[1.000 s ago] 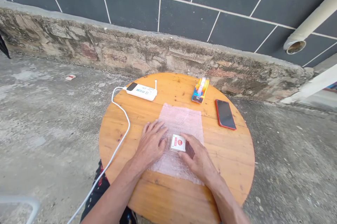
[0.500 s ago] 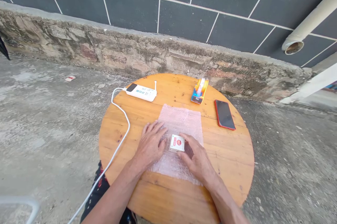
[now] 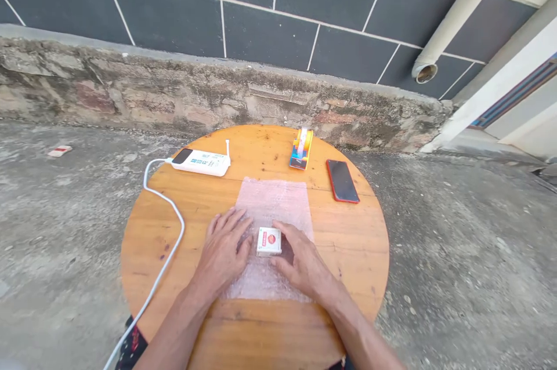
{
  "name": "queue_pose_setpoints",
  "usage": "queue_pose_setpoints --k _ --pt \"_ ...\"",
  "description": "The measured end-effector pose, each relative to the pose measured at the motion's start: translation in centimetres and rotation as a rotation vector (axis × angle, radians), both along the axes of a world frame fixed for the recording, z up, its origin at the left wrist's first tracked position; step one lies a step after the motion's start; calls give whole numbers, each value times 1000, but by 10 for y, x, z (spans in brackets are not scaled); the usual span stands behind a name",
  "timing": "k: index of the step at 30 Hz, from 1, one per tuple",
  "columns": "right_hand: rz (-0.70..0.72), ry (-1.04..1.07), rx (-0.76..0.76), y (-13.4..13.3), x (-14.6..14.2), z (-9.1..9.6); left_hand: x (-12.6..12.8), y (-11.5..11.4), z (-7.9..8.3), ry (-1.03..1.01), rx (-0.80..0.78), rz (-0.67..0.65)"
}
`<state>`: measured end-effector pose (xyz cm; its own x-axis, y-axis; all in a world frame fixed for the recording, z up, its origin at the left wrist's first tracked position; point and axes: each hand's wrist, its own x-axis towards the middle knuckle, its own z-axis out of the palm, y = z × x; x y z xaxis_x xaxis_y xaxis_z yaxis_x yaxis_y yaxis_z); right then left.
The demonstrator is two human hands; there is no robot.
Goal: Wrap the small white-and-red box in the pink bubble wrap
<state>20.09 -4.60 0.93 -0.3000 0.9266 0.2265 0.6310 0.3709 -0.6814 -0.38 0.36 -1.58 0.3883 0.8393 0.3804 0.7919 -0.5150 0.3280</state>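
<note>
A small white box with red print lies on a sheet of pinkish bubble wrap, spread flat over the round wooden table. My right hand is at the box's right side, thumb and index finger around its near and far corners. To the left of the box, my left hand rests flat with its fingers spread, partly over the wrap's left edge and partly on the wood. A narrow gap separates the left thumb from the box.
Toward the back of the wooden table stands a yellow and blue tape dispenser, with a red-edged phone to its right. A white device lies back left, its white cable running down the left side. Behind is a stone-based wall.
The camera view has turned to the right, so the table and everything on it appear farther left. Both hands and the box keep nearly the same places on the wrap.
</note>
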Motion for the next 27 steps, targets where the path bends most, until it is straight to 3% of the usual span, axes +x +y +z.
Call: queue_pose_setpoints --k 27 --pt "-35 -9 39 0 2 -4 0 -1 2 -13 -43 13"
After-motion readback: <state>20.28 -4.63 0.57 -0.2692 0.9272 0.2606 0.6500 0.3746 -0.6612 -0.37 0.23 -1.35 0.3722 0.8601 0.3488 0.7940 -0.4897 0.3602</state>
